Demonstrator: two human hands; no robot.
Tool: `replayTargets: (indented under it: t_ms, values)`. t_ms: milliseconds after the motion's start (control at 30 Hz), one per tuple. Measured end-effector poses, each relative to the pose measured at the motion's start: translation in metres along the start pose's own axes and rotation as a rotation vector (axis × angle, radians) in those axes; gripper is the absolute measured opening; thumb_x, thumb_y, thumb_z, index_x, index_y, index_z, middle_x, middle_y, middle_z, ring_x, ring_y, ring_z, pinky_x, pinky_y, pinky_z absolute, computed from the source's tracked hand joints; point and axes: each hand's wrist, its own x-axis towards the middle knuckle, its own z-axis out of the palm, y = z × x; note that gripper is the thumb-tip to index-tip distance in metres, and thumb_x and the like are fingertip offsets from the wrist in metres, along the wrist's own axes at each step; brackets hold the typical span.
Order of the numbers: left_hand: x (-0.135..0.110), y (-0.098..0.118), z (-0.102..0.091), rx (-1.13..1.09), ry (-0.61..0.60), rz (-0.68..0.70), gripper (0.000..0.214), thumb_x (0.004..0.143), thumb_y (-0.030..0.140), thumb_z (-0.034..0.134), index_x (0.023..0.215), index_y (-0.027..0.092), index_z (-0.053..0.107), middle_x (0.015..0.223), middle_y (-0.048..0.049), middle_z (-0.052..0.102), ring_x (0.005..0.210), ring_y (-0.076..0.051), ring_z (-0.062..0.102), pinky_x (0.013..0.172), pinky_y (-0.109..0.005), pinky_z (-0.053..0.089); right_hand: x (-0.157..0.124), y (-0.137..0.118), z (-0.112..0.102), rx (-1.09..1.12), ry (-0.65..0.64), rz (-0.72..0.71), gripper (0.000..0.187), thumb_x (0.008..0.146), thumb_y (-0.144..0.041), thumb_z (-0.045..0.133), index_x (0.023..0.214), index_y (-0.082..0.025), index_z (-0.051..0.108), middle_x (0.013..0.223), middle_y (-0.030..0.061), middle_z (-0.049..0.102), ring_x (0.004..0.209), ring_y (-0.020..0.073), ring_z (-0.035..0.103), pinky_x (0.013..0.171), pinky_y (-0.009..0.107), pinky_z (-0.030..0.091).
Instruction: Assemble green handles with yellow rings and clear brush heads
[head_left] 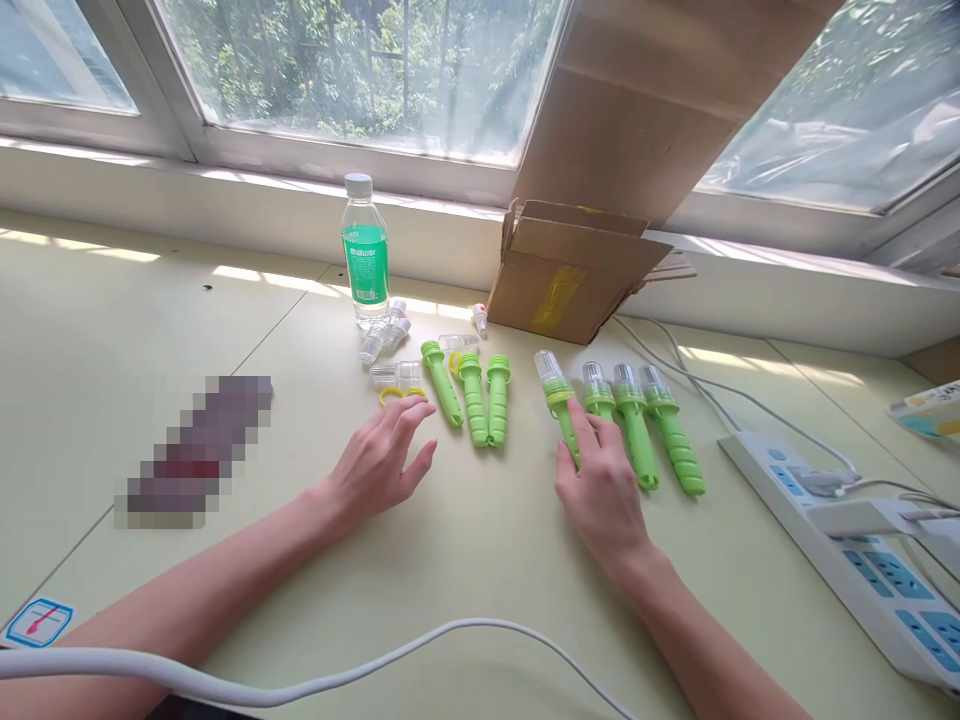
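Observation:
My right hand (604, 485) has its thumb and fingers around a green ribbed torch-like stick (557, 393) with a clear cap and a yellow ring at its neck. Close beside it, to the right, lie three more capped green sticks (636, 435), partly covered by my fingers at the left end. My left hand (386, 455) is open, thumb apart, its fingertips at the yellow rings (403, 394); whether they touch is unclear. Three uncapped green handles (472, 405) lie between my hands. Loose clear caps (395, 374) are just beyond my left fingers.
A water bottle (365, 265) with a green label stands near the window sill. Small white-topped clear pieces (480, 318) lie near a cardboard box (574, 280). A power strip (847, 560) with cables is at right. A white cable (360, 675) crosses the front; a blurred-out item (199, 450) lies left.

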Motion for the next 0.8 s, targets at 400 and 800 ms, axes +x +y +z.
replayTargets:
  t_ms: [400, 800]
  values:
    - [0.0011, 0.0033, -0.0001, 0.068, -0.171, -0.001, 0.028, 0.090, 0.021, 0.045, 0.117, 0.018, 0.040, 0.114, -0.0114, 0.057, 0.101, -0.024, 0.058, 0.083, -0.038, 0.050, -0.0018, -0.0001, 0.0041, -0.135, -0.144, -0.033, 0.044, 0.081, -0.005, 0.039, 0.121, -0.009, 0.057, 0.120, 0.0195, 0.042, 0.110, 0.0319, 0.047, 0.088, 0.042, 0.048]
    - [0.0015, 0.0033, -0.0010, 0.094, -0.322, 0.016, 0.021, 0.090, 0.018, 0.042, 0.110, 0.018, 0.047, 0.111, -0.0112, 0.058, 0.101, -0.025, 0.057, 0.085, -0.041, 0.048, -0.0034, -0.0033, 0.0048, -0.241, -0.140, -0.044, 0.044, 0.089, -0.025, 0.041, 0.128, -0.005, 0.051, 0.127, 0.0228, 0.045, 0.117, 0.0361, 0.044, 0.092, 0.048, 0.043]
